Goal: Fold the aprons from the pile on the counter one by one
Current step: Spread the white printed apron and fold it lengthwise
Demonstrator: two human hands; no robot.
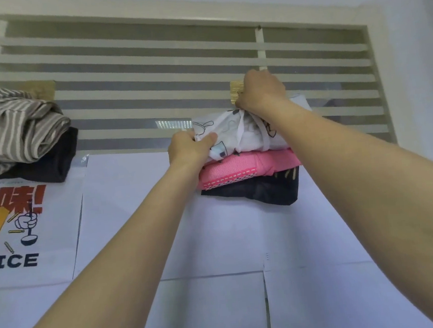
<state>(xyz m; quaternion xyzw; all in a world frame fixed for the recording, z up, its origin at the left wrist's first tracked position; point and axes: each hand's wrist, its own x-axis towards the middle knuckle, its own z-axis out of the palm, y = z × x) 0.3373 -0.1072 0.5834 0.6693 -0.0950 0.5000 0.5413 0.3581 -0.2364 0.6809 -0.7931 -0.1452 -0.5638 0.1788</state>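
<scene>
A white apron with cartoon prints (247, 134) lies on top of a stack at the far side of the counter. Under it are a folded pink apron (240, 170) and a folded black apron (263, 189). My left hand (188, 146) pinches the white apron's left edge between thumb and fingers. At the apron's upper right, my right hand (259, 89) is curled and grips bunched white cloth and a strap. Both arms are stretched out over the counter.
A loose pile at the far left holds a grey-and-white striped apron (11, 128) over a dark one (51, 164). A white printed apron reading "RICE" (18, 230) lies flat at the left. The counter (220, 269) is covered with white sheets. Striped blinds (148, 72) hang behind.
</scene>
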